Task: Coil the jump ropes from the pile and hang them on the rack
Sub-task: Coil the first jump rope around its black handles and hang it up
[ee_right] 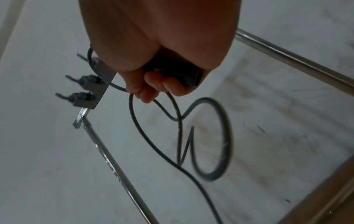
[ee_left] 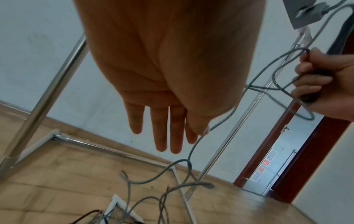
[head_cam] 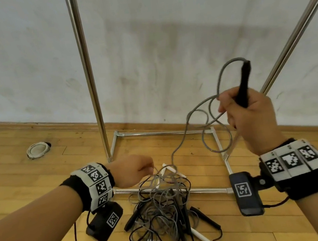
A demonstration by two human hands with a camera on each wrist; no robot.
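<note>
Right now the right hand [head_cam: 253,115] is fisting a black handle [head_cam: 244,86], held roughly upright, with a couple of grey cord loops gathered in the same grip. The grey jump rope [head_cam: 186,134] is trailing from that fist down to the pile [head_cam: 166,211] on the wooden floor [head_cam: 26,159]. The left hand [head_cam: 132,171] is hovering low over the top of the pile; in the left wrist view its fingers [ee_left: 162,128] are hanging mostly straight, and the thumb side is touching the grey cord, but whether it is actually pinching it I cannot tell.

Handling judgement: the cord is looking thin, light and limp with some spring, so loops are likely wanting to pop open or twist unless pinned against the handle. The handle is the stiff part and the best place to grip. The pile is mixing grey and black cords with black and white handles, so pulling hard is likely snagging the neighbours; feeding the cord hand over hand seems safer.

The rack [head_cam: 85,69] is standing just behind the pile, its uprights rising and its base bars on the floor; a hook strip shows in the right wrist view.

Writing: no brand or readable text anywhere. Only black-and-white square marker tags on the wrist bands [head_cam: 97,184] and on the wrist cameras.
</note>
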